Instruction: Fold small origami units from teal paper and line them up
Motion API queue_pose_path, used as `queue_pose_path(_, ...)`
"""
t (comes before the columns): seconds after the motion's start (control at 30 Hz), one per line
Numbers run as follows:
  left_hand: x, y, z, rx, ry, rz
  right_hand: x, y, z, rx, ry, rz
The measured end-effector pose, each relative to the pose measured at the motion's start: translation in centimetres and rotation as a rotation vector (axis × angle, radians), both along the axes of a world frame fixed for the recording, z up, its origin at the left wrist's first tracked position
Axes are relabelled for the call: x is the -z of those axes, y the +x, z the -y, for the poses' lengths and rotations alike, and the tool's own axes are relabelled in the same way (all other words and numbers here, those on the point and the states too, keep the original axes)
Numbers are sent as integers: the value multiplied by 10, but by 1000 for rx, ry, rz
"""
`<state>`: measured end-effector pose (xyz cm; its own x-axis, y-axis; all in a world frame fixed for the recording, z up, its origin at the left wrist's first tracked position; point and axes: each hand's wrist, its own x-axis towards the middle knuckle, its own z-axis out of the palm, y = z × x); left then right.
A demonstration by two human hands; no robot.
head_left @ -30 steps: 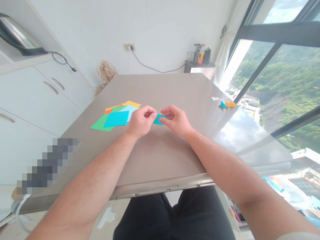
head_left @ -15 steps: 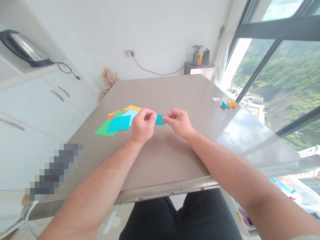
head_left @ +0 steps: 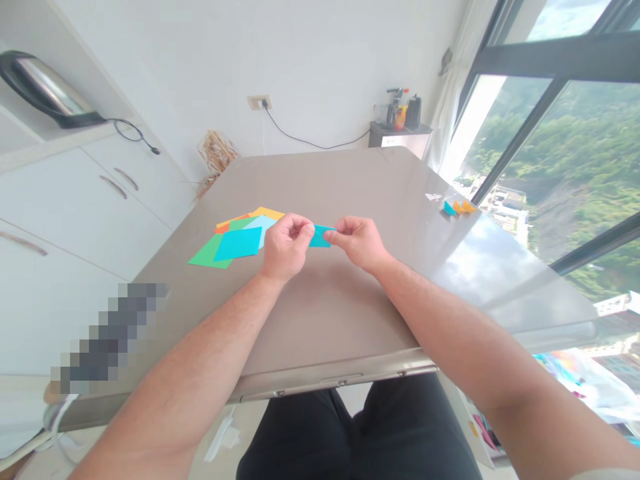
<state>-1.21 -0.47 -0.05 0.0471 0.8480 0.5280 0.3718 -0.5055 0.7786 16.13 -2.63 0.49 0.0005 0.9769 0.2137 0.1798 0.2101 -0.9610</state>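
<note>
Compared with 1 second ago, the person's right hand point(head_left: 363, 243) has brought its lifted fingers down, and now its thumb and pointer finger pinch 1 end of a small, flat, bright blue piece of paper point(head_left: 321, 237). I think this means the paper is steadier, because both ends have a good grip, and the careful paper work is in its middle part.

Nearest are the person's black cloth pants point(head_left: 300, 437), under the edge of a big, smooth, grey-brown table point(head_left: 320, 313). Past that edge, the left hand point(head_left: 286, 248) pinches the other end of the small paper, with its fingers curled in. So the paper is between the 2 hands, over the table. I cannot tell if it touches the table top.

Just left of the left hand lies a messy pile of flat paper sheets. A bright blue one point(head_left: 240, 244) is on top, with green, pale blue, orange and yellow ones poking out. The pile looks the same as before. Far off to the right sit 1 little blue folded shape point(head_left: 449, 209) and some orange-yellow folded shapes point(head_left: 464, 207).
</note>
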Motion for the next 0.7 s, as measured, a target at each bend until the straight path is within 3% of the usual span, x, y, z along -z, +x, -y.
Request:
queue_pose_path(0.13, -1, -2, -2, 43, -11, -10, -3, 4, -1, -8, -8, 35)
queue_pose_path(0.33, -8, -14, 0, 194, -114, -350, -10, 21, -2, -109, -46, 305)
queue_pose_path(0.47, -8, -17, 0, 266, -174, -457, -12, 24, -2, -174, -15, 433)
queue_pose_path(0.7, -8, -14, -4, 123, -118, -331, -7, 16, -3, -44, 37, 393)
